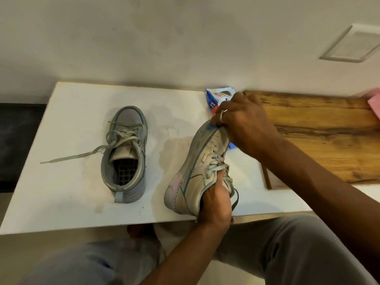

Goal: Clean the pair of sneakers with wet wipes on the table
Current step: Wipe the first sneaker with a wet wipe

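Observation:
A worn grey sneaker (125, 155) stands upright on the white table (67, 192), toe pointing away, with one lace trailing to the left. The second sneaker (197, 171) is tipped on its side near the front edge. My left hand (216, 204) grips it at the heel opening, thumb over the laces. At the toe, my right hand (244, 124) curls its fingers and presses a small bluish scrap (210, 126), seemingly a wet wipe, against the toe. The blue-and-white wipes pack (216, 99) lies behind that hand, partly hidden.
Damp stains mark the table between the sneakers. A wooden board (320, 132) lies on the right, with a pink cloth (375, 103) at its far end. The wall runs close behind the table. My knees sit below the front edge.

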`<act>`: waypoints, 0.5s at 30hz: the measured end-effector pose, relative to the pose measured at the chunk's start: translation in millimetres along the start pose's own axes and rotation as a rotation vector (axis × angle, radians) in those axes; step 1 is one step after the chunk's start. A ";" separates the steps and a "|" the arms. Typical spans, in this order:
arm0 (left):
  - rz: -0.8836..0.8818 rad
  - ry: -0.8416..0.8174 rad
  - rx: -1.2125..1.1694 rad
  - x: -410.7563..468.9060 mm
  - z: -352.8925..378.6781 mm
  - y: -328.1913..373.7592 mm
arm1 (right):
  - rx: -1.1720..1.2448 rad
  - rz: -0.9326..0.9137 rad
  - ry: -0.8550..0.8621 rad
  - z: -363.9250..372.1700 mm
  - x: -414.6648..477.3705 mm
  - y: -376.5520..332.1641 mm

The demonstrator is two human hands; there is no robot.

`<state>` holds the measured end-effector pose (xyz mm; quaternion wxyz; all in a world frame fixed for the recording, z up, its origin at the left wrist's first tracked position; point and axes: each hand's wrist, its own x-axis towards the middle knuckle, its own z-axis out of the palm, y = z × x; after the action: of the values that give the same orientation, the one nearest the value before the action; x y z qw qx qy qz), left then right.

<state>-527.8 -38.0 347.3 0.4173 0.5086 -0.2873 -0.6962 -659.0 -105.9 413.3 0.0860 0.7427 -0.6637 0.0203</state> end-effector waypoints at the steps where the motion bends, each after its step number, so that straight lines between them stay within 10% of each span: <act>1: 0.014 0.000 0.014 0.4 -0.2 0.8 | -0.003 0.040 0.004 -0.1 1.1 1.9; 15: -0.312 0.011 -0.203 0.1 -5.0 8.9 | 0.079 -0.254 -0.111 0.7 -1.2 -26.4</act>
<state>-520.5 -42.4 353.0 0.3552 0.5060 -0.1310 -0.7751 -633.0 -102.2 409.8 0.0215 0.8234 -0.5670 -0.0058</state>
